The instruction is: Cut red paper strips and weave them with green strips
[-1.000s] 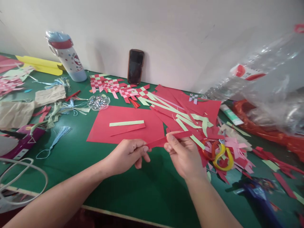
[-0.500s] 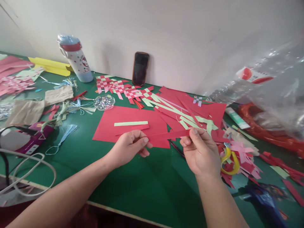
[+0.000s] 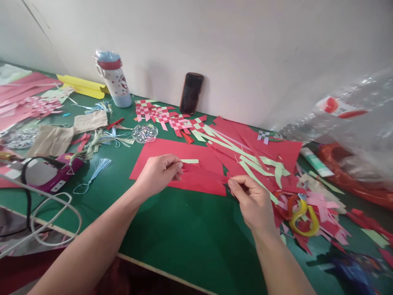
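My left hand [image 3: 159, 172] pinches one end of a red paper strip [image 3: 204, 171], and my right hand [image 3: 251, 200] pinches the other end. The strip lies low over a large red paper sheet [image 3: 172, 149] on the green table [image 3: 184, 237]. A pale green strip [image 3: 189, 161] rests on the sheet just beyond my left fingers. Right of my right hand lies a pile of red and pale green strips [image 3: 254, 159].
Yellow-and-red scissors [image 3: 299, 213] lie in paper scraps at the right. Woven red-and-green paper pieces [image 3: 166, 116], a phone [image 3: 191, 93] against the wall and a water bottle [image 3: 113, 80] stand at the back. A purple device [image 3: 46, 174], cords and tassels are at the left.
Both hands have lowered the red strip from mid-air down onto the red sheet and moved further from me. The camera view has shifted to the left.
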`<state>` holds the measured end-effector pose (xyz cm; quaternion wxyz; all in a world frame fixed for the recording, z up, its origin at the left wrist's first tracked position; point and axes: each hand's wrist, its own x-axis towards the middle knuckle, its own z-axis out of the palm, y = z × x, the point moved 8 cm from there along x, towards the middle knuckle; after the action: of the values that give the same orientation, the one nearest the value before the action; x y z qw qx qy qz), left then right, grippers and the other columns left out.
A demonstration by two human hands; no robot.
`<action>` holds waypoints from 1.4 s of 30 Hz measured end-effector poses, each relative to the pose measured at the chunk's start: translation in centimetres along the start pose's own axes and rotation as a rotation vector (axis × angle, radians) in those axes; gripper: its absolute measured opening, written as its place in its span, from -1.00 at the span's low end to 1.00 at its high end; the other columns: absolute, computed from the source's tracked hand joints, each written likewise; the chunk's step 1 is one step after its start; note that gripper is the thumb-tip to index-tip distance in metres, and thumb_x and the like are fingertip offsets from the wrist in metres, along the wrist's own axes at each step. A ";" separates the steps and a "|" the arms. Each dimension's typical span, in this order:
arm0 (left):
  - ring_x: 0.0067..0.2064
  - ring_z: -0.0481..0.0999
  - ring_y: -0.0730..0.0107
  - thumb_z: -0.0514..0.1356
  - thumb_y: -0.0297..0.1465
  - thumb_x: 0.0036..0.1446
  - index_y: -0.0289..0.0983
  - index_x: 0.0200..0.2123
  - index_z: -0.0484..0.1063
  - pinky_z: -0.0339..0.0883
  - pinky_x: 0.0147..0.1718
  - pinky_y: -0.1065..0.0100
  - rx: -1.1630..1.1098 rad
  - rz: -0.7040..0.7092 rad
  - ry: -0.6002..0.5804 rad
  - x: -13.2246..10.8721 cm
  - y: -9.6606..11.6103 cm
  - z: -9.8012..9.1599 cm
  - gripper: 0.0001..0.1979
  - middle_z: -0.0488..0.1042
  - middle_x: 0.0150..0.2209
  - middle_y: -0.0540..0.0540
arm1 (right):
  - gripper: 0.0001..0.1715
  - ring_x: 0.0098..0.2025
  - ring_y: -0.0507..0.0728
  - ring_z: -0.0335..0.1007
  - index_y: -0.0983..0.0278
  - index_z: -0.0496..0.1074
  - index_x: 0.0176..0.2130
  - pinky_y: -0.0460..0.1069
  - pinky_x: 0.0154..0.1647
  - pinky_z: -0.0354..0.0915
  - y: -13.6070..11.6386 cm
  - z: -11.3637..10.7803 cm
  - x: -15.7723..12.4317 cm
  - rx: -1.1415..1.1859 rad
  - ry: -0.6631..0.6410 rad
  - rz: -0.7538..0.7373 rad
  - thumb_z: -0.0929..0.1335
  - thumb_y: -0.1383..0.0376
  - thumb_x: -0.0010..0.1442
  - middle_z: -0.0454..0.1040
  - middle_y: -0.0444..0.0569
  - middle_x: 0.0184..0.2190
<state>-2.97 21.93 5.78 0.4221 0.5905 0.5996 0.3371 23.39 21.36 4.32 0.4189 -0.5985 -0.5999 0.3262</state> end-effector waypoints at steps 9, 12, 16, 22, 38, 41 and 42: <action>-0.47 0.57 0.40 0.07 -0.32 0.14 -0.24 -0.50 0.41 0.37 -0.39 0.41 0.284 -0.111 0.188 1.1 -1.8 -3.5 -0.78 0.56 -0.53 0.00 | -0.53 -0.44 0.09 0.39 0.25 0.54 -0.13 -0.01 -0.42 0.33 -0.4 -0.3 0.5 0.011 0.068 -0.029 0.37 -0.05 0.18 0.57 -0.01 -0.34; -0.48 0.52 0.33 0.07 -0.35 0.11 -0.23 -0.55 0.41 0.29 -0.43 0.37 0.443 -0.149 0.220 1.6 -2.5 -4.5 -0.77 0.53 -0.56 -0.03 | -0.59 -0.33 0.15 0.46 0.23 0.55 -0.18 0.03 -0.31 0.36 -0.8 -0.3 0.5 -0.088 0.069 -0.091 0.36 -0.01 0.21 0.58 0.01 -0.31; -0.38 0.54 0.13 0.06 -0.30 0.18 -0.27 -0.33 0.52 0.22 -0.41 0.30 0.632 -0.158 0.217 1.7 -2.5 -4.6 -0.74 0.54 -0.51 -0.14 | -0.63 -0.36 0.14 0.45 0.23 0.55 -0.17 0.04 -0.30 0.37 -1.1 0.9 0.2 -0.163 -0.016 -0.134 0.33 0.03 0.24 0.58 -0.01 -0.34; -0.33 0.58 0.12 -0.03 -0.20 0.31 -0.28 0.28 0.22 0.20 -0.38 0.33 0.748 -0.060 0.207 0.4 -0.3 -2.7 -0.46 0.57 -0.46 -0.09 | -0.65 -0.21 0.19 0.49 0.19 0.56 -0.14 0.07 -0.18 0.36 -2.6 -1.4 0.7 -0.272 0.040 -0.155 0.32 0.06 0.24 0.59 0.02 -0.18; -0.41 0.54 0.24 -0.10 -0.35 0.34 -0.22 -0.13 0.52 0.08 -0.51 0.40 0.699 0.297 0.027 -1.2 1.3 3.1 -0.62 0.57 -0.43 -0.15 | -0.66 -0.06 0.15 0.45 0.29 0.45 -0.02 0.15 -0.01 0.38 5.9 -8.3 14.7 -0.974 0.007 0.310 0.34 0.12 0.32 0.49 0.03 -0.03; -0.40 0.53 0.23 -0.10 -0.38 0.33 -0.23 -0.15 0.51 0.12 -0.49 0.40 0.663 0.348 -0.020 -1.4 1.4 3.8 -0.64 0.56 -0.41 -0.17 | -0.69 -0.14 0.15 0.47 0.28 0.48 -0.10 0.11 -0.10 0.40 6.1 -7.9 15.3 -0.974 0.009 0.348 0.36 0.12 0.29 0.53 0.02 -0.12; -0.40 0.53 0.24 -0.09 -0.39 0.32 -0.22 -0.16 0.50 0.15 -0.48 0.41 0.649 0.378 -0.050 -1.5 1.5 4.2 -0.66 0.56 -0.41 -0.16 | -0.73 -0.18 0.16 0.48 0.26 0.51 -0.16 0.09 -0.16 0.38 6.1 -7.9 15.3 -0.965 0.021 0.351 0.37 0.13 0.26 0.55 0.02 -0.17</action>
<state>1.35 20.11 5.58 0.1579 0.8019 0.5450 0.1871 34.22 36.12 4.06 0.0399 -0.8186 -0.5685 0.0716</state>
